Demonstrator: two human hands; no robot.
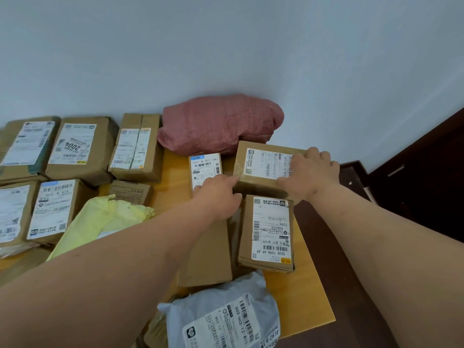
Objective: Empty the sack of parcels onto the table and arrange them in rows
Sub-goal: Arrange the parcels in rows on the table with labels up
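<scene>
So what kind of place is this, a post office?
More likely a plain room used for sorting deliveries: labelled cardboard parcels lie in rows on a wooden table pushed against a bare white wall, beside a dark door. No counter or shelving shows.
</scene>
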